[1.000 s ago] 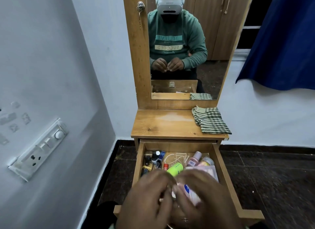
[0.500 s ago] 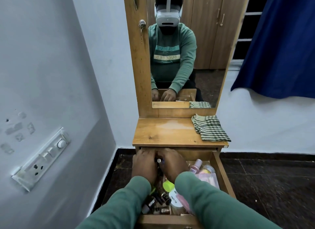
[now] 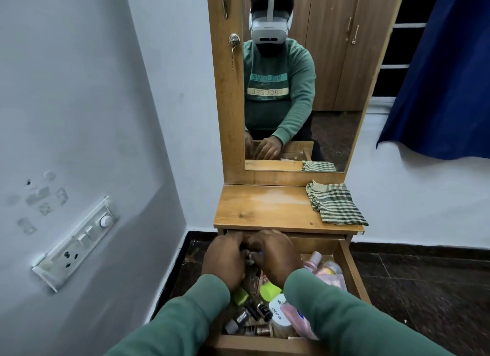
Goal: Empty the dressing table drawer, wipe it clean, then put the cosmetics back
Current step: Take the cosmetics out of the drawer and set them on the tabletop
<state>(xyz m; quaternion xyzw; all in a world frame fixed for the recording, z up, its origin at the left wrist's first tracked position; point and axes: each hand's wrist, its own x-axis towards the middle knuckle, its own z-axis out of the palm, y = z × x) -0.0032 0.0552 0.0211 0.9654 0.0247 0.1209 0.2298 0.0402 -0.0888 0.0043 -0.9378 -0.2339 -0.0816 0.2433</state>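
Drawer [image 3: 352, 271] full of cosmetics [image 3: 267, 306]

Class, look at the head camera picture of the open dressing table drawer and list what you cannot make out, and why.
1. What the left hand and right hand grip: their fingers cover it.
2. The back left of the drawer: hidden under both hands.
3. The drawer's front: cut off by the bottom edge and the sleeves.
4. Labels on the small bottles: too small to read.
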